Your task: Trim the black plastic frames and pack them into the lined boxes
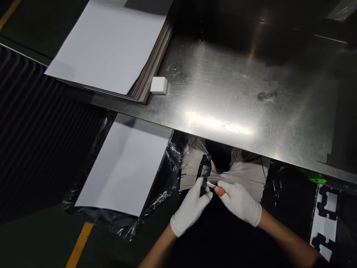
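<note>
My left hand (189, 210), in a white glove, is closed around the lower end of a black plastic frame part (205, 165) above my lap. The part stands nearly upright and has an opening in its middle. My right hand (241, 203) wears a similar glove with the thumb tip bare. It pinches a thin, pale metal blade-like tool (211, 185), whose tip meets the frame part's lower right side. Its handle is hidden in my fingers, so its exact kind cannot be made out.
Ahead lies a scratched metal table (223, 96) with a stack of white sheets (108, 44) and a small white block (158, 85). More white sheets (125, 167) lie in black plastic at left. At right, black frame parts (326, 203) rest on a white surface near a green object (317, 180).
</note>
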